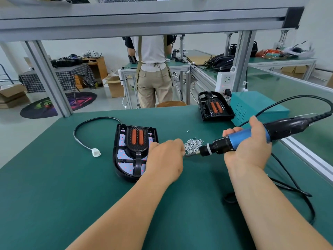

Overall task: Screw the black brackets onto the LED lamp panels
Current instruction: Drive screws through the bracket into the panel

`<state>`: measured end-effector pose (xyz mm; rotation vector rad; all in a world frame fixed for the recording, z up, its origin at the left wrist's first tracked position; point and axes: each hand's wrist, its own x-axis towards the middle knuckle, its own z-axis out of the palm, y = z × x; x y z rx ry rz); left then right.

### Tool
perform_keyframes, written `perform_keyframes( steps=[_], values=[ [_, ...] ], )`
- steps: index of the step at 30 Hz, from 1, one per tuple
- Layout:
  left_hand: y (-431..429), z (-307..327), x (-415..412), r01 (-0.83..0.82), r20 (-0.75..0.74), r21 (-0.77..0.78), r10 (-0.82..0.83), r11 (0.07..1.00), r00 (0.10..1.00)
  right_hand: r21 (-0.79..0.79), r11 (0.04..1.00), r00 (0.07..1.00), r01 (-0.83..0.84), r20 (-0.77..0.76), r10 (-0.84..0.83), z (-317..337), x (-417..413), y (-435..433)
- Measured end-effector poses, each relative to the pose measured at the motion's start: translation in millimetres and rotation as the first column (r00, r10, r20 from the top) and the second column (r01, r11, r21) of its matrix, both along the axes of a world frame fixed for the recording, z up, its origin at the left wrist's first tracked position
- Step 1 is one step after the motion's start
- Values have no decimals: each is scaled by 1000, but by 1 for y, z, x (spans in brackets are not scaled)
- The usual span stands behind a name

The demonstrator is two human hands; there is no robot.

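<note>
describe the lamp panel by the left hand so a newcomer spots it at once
On the green bench mat lie two black lamp panels. Take the near lamp panel, mid-bench, beside the left hand and the screw pile. Unlike the far lamp panel by the white power strip, it trails a black cable ending in a white connector.

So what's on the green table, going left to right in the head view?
White plug → black lamp panel → left hand → pile of screws → right hand gripping the blue screwdriver.
</note>
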<state>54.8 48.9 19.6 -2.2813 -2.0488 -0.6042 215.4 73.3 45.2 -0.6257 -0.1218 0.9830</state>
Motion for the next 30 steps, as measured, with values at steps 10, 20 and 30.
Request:
perform_keyframes(
  steps=[10, 20, 30],
  values=[
    [-11, 12, -14, 142, 551, -7, -115, 990, 826, -11, 996, 978, -93, -187, 89, 4, 6, -3],
    [-10, 12, -16, 150, 664, 40, -138, 988, 735, -15, 996, 977, -92, -194, 87, 4, 8, -4],
    [-10, 12, -18, 184, 656, 49, -171, 982, 735, -20, 996, 981, -87, -174, 82, 5, 6, -6]
  ],
)
